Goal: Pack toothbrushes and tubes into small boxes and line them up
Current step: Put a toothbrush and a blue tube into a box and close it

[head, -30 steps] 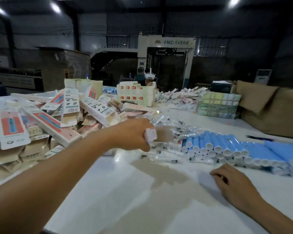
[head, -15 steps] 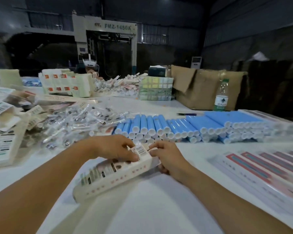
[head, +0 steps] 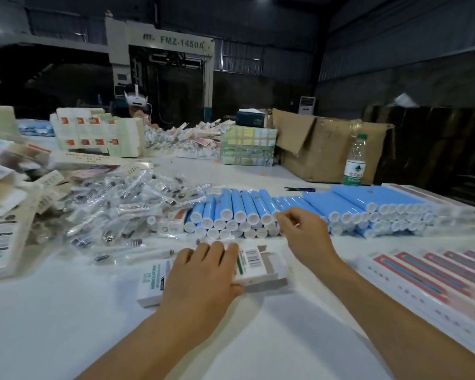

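Observation:
A small white box (head: 254, 266) with a barcode lies flat on the white table (head: 66, 311), its right end flap open. My left hand (head: 203, 272) rests on top of it and grips it. My right hand (head: 302, 234) reaches past the box, fingers apart, fingertips at the white caps of the stacked blue tubes (head: 244, 209); it holds nothing that I can see. Toothbrushes in clear wrappers (head: 121, 204) lie in a loose heap to the left of the tubes. Packed boxes (head: 422, 281) lie side by side at the right.
Flat unfolded boxes (head: 0, 242) pile up at the left edge. A water bottle (head: 354, 163), a brown carton (head: 327, 149) and purple-handled scissors (head: 302, 189) stand behind the tubes. A person wearing a headset (head: 136, 105) sits at the far side.
The box has come down from my two hands and now lies flat on the table under my left hand. My right hand let go of it and moved forward to the blue tubes.

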The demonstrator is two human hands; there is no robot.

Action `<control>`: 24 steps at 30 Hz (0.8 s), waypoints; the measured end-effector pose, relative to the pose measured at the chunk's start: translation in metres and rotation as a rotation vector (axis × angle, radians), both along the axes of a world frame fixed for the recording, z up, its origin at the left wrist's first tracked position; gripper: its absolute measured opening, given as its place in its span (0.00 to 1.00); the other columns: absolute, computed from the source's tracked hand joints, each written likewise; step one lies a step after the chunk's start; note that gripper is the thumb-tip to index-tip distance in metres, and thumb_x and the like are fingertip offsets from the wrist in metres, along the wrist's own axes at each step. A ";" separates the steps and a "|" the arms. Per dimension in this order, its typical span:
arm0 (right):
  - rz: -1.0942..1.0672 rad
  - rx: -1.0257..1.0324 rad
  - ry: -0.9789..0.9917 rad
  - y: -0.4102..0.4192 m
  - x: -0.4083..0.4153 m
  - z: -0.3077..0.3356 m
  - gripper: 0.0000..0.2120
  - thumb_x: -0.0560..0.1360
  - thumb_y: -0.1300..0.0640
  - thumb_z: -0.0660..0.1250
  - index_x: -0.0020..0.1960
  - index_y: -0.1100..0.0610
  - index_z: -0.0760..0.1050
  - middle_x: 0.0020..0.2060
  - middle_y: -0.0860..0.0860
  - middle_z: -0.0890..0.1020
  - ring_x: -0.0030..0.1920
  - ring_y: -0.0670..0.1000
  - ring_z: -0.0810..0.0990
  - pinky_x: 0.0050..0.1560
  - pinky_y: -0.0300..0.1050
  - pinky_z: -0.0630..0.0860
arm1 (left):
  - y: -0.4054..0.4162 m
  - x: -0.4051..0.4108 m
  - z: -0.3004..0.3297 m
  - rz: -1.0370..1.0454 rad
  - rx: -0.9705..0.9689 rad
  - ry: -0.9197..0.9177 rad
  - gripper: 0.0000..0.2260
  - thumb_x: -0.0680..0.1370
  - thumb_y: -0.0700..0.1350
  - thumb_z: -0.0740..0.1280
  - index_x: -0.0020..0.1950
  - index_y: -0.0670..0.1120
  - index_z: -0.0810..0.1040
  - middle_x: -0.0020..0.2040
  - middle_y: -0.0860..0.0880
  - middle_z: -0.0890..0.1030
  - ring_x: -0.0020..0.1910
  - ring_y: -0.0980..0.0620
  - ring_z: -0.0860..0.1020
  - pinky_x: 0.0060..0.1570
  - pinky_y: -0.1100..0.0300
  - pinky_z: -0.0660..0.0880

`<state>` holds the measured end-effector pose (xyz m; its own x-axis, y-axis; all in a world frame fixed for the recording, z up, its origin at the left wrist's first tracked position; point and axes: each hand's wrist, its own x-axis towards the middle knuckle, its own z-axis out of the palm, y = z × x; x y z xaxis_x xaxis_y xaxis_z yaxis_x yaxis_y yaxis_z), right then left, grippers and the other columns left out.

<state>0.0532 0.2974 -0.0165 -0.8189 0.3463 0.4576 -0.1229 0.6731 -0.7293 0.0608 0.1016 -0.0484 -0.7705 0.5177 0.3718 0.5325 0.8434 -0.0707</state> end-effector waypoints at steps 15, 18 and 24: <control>-0.179 0.426 -0.710 0.020 -0.146 0.060 0.12 0.72 0.56 0.68 0.35 0.61 0.71 0.30 0.55 0.74 0.27 0.52 0.71 0.26 0.39 0.66 | 0.003 -0.011 0.001 -0.048 -0.015 -0.030 0.28 0.81 0.60 0.49 0.75 0.45 0.49 0.69 0.47 0.62 0.63 0.44 0.61 0.62 0.46 0.58; -0.150 0.421 -0.721 0.019 -0.144 0.062 0.12 0.72 0.57 0.68 0.50 0.64 0.73 0.33 0.55 0.74 0.30 0.53 0.72 0.27 0.40 0.66 | 0.002 -0.012 0.000 -0.049 -0.015 -0.036 0.28 0.81 0.59 0.50 0.75 0.46 0.48 0.68 0.47 0.62 0.63 0.44 0.61 0.61 0.46 0.58; -0.009 -0.325 -0.263 0.032 -0.088 0.057 0.42 0.74 0.63 0.64 0.76 0.47 0.42 0.35 0.60 0.75 0.22 0.53 0.71 0.19 0.37 0.66 | -0.002 -0.017 -0.001 0.018 0.007 0.009 0.26 0.82 0.57 0.48 0.75 0.46 0.47 0.67 0.48 0.62 0.63 0.46 0.62 0.58 0.49 0.60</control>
<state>-0.0352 0.3296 0.0403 -0.8896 0.4460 0.0986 0.1012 0.4030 -0.9096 0.0436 0.0993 -0.0497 -0.7764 0.5012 0.3822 0.5166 0.8534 -0.0697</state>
